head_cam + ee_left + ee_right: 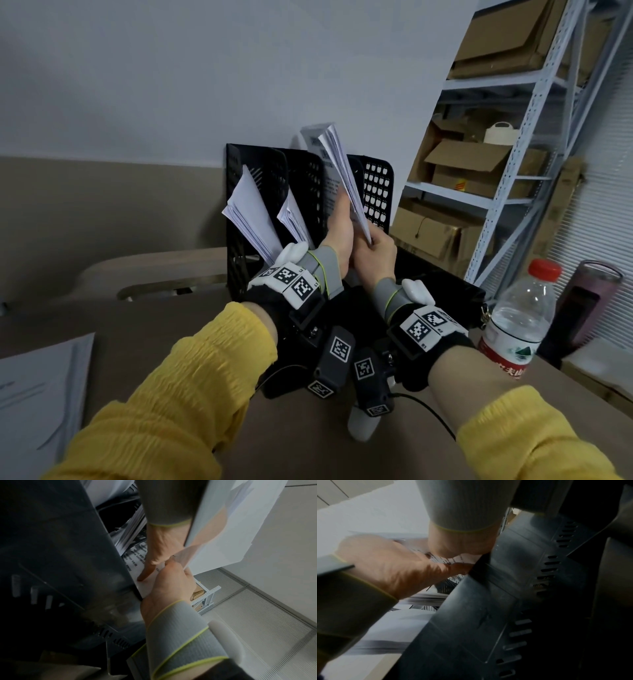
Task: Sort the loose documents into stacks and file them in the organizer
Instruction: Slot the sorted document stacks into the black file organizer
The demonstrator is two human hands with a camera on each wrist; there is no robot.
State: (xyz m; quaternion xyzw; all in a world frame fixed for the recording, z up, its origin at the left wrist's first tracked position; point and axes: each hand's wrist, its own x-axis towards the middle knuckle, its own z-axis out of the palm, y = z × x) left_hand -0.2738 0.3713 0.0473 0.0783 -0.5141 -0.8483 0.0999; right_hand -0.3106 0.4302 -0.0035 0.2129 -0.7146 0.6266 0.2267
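Observation:
A black mesh organizer (260, 164) stands on the brown table (171, 315) against the wall. White paper stacks lean in its left slot (250, 212) and second slot (293, 219). Both hands meet at the third slot. My right hand (375, 250) grips the lower edge of a fanned white paper stack (342, 164) that sticks up out of the slot. My left hand (339, 226) lies beside it, its straight fingers (144, 573) pressing a printed sheet (137, 555) against the organizer wall (60, 547). The slot's bottom is hidden.
Loose sheets (37, 387) lie at the table's near left edge. A water bottle (517, 322) and a dark tumbler (585, 308) stand at the right. A metal shelf with cardboard boxes (479, 171) rises behind them. A black item (438, 281) sits right of the organizer.

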